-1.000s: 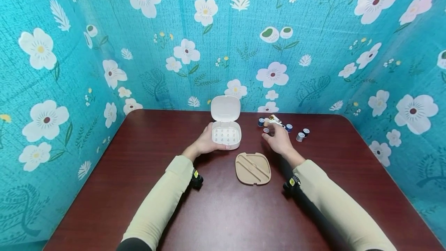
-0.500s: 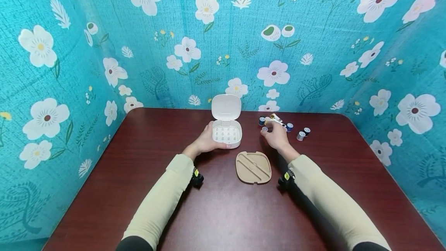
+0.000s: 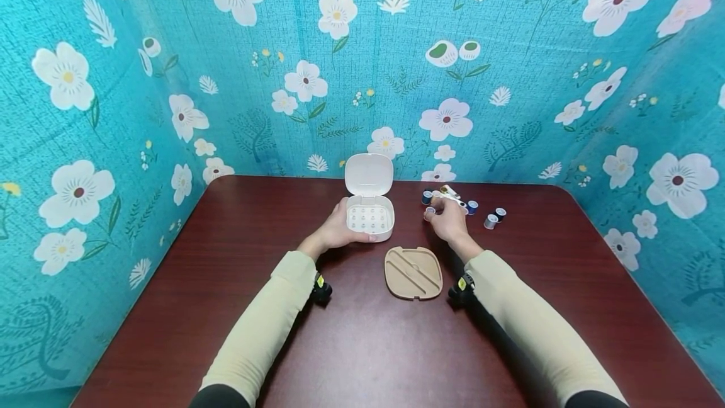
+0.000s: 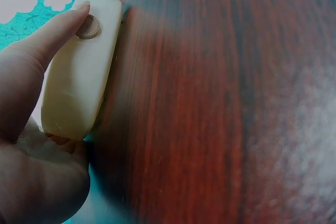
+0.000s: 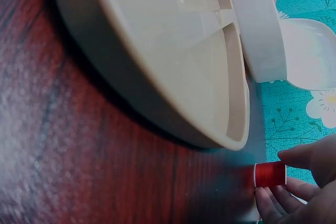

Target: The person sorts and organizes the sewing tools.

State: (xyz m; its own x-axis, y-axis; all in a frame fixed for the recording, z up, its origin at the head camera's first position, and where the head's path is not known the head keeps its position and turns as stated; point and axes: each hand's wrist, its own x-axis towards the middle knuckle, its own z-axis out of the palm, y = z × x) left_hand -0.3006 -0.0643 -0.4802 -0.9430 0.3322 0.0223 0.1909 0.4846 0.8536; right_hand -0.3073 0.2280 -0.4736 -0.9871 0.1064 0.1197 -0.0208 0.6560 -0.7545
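My left hand [image 3: 333,229] holds a white sewing box [image 3: 387,232] from its left side, thumb along the front wall near a round button [image 4: 87,27]. The box's lid [image 3: 369,174] stands open at the back, and small pegs in rows line its floor. To the right, my right hand [image 3: 451,221] pinches a spool of red thread [image 5: 271,174] between thumb and fingers, close over the table. In the head view only the pale end of that spool shows beside the fingertips.
A tan tray insert [image 3: 413,273] with diagonal ridges lies in front of the box. Behind the right hand are more spools, among them a dark blue one [image 3: 427,197] and a blue one [image 3: 472,208]. A grey spool [image 3: 491,222] and a black spool [image 3: 500,213] stand farther right.
My right hand and wrist have shifted slightly left with the spool at the fingertips. The left hand keeps its hold on the box, which has stayed in place.
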